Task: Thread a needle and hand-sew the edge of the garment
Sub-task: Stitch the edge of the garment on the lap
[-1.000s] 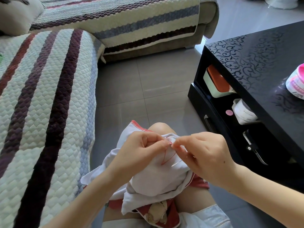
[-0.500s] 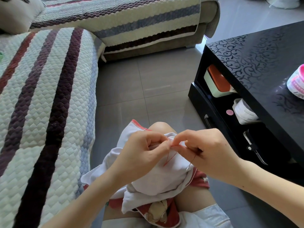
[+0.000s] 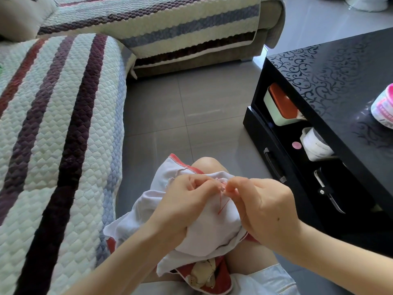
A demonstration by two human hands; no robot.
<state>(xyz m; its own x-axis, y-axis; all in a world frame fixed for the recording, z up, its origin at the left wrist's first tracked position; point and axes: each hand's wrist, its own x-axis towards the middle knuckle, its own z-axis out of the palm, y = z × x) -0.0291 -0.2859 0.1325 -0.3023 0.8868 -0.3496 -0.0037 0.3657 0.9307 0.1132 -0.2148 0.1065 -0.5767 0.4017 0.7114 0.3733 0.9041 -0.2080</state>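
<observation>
A white garment (image 3: 204, 231) with red trim lies bunched over my knee. My left hand (image 3: 187, 203) grips a fold of it, thumb and fingers pinching the edge. My right hand (image 3: 261, 207) meets it fingertip to fingertip at that edge, pinching at the stitch point; the needle itself is hidden between the fingers. A loop of red thread (image 3: 222, 204) hangs below the fingertips over the white cloth.
A striped quilted sofa cover (image 3: 53, 145) fills the left side. A black coffee table (image 3: 331, 81) stands on the right with a pink-and-white tub (image 3: 383, 107) on top. On its lower shelf sit an orange-lidded box (image 3: 280, 105) and a knife (image 3: 329, 192). Grey floor tiles (image 3: 191, 116) lie ahead.
My right hand has moved up and left, closing in on the left fingertips. The needle that showed below the right fingers is hidden now. The thread loop is shorter.
</observation>
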